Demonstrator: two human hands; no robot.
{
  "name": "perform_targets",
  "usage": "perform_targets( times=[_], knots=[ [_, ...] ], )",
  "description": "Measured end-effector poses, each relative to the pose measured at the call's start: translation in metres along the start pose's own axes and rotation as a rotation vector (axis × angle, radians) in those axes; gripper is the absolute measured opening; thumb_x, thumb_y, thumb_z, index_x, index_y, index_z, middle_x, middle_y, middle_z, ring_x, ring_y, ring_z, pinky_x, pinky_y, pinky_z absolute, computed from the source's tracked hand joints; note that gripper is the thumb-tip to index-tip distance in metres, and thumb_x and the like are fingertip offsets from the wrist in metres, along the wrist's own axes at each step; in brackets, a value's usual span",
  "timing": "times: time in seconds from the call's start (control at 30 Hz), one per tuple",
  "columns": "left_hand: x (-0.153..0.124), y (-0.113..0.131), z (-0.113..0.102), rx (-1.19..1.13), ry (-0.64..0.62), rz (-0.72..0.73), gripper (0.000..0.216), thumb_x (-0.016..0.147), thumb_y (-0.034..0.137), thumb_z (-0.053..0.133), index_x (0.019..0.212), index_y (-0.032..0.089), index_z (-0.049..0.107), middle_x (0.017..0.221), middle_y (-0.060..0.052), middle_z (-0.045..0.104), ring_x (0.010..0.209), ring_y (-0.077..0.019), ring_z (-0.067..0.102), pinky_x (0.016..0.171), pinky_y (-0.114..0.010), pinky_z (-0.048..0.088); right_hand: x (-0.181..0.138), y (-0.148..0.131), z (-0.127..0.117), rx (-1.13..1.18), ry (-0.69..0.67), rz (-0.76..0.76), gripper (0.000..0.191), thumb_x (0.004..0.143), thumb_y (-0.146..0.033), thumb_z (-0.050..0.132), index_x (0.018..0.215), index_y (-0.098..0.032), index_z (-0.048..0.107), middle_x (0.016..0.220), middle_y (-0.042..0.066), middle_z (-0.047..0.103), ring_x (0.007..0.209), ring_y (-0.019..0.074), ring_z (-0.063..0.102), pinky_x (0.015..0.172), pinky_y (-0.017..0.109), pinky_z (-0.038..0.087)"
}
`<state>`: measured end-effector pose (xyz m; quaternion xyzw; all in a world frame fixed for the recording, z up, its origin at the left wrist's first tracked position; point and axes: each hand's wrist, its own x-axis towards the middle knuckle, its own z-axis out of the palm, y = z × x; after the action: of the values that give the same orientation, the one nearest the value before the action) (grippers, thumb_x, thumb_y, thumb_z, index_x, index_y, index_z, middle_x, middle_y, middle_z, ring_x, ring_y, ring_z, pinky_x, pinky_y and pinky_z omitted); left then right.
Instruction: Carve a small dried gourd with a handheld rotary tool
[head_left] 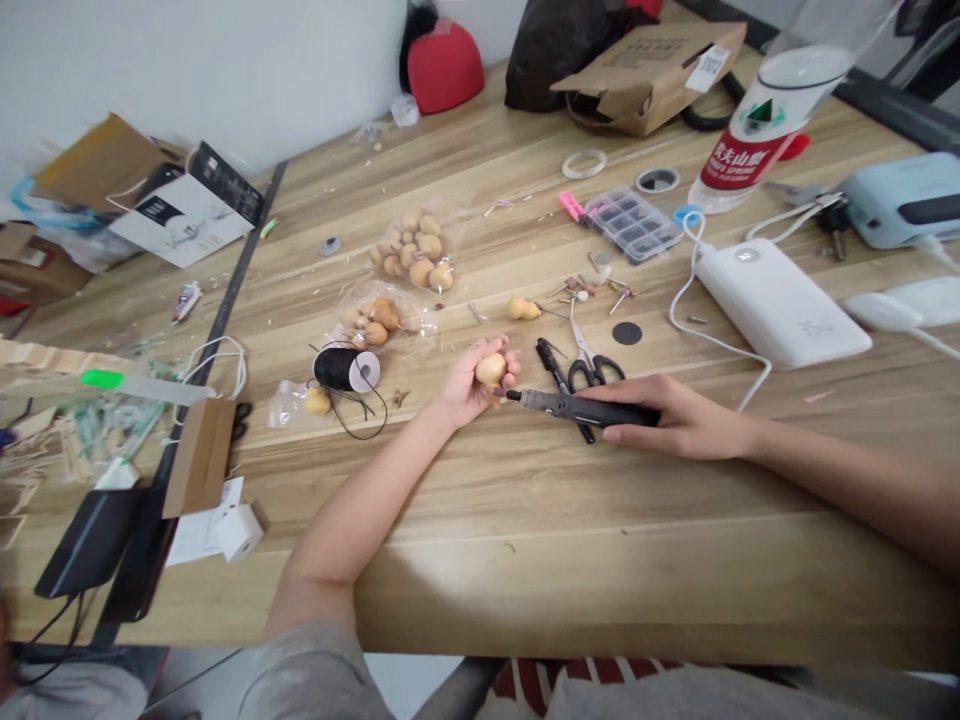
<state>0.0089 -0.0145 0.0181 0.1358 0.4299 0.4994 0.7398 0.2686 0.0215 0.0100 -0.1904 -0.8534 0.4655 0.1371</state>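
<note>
A small tan gourd [491, 370] is held in the fingers of my left hand [471, 385] above the table. My right hand [671, 418] is wrapped round the dark body of a rotary tool [577, 408]. The tool points left, and its tip is at the lower side of the gourd; whether they touch I cannot tell. Beneath the tool lie a black pen [553, 365] and scissors with black handles [595, 370]. Another gourd [523, 308] rests on the table beyond my left hand, close to several small tool bits [585, 285].
Bags of small gourds [411, 248] and a spool of black cord [346, 370] lie left of centre. To the right are a white power bank [784, 305] with a cable, a plastic bottle [757, 140] and a compartment box [632, 222]. A cardboard box [199, 455] stands at left.
</note>
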Motion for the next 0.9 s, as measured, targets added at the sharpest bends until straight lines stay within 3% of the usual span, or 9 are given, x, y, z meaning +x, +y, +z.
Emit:
perform_targets(
  times=[0.2,0.53,0.7,0.9],
  knots=[
    [0.0021,-0.0044,-0.0033,0.073,-0.036,0.065,0.005,0.082,0.015,0.053,0.087,0.016,0.053,0.063,0.001,0.06,0.058,-0.0116,0.063,0.051,-0.019,0.052,-0.0009,-0.0016,0.0017,-0.003,0.021,-0.005,0.045,0.089,-0.038,0.058,0.132,-0.024,0.061,0.12,0.005,0.072,0.105,0.024,0.07,0.088,0.031,0.055],
    [0.0025,-0.0062,-0.0001,0.198,-0.07,0.058,0.022,0.09,0.037,0.055,0.084,0.016,0.054,0.058,0.001,0.061,0.058,-0.0126,0.063,0.054,-0.02,0.051,0.0006,-0.0044,0.0018,0.034,0.036,0.015,0.045,0.088,-0.039,0.061,0.129,-0.023,0.063,0.117,0.007,0.073,0.1,0.0237,0.07,0.087,0.033,0.053],
    [0.0027,-0.0066,0.0,0.197,-0.08,0.085,0.018,0.089,0.032,0.058,0.085,0.015,0.053,0.06,0.0,0.062,0.062,-0.013,0.065,0.058,-0.021,0.051,0.002,-0.0051,0.0006,0.04,0.058,-0.012,0.042,0.088,-0.038,0.061,0.126,-0.021,0.066,0.106,0.007,0.075,0.093,0.0218,0.07,0.083,0.031,0.053],
    [0.0052,-0.0083,-0.0049,0.203,-0.105,0.102,0.012,0.08,0.017,0.062,0.087,0.015,0.052,0.063,0.0,0.063,0.062,-0.0133,0.066,0.058,-0.021,0.052,0.0025,-0.0049,0.001,0.039,0.052,-0.01,0.041,0.089,-0.039,0.06,0.126,-0.021,0.065,0.107,0.008,0.074,0.094,0.0219,0.07,0.083,0.032,0.052]
  ],
)
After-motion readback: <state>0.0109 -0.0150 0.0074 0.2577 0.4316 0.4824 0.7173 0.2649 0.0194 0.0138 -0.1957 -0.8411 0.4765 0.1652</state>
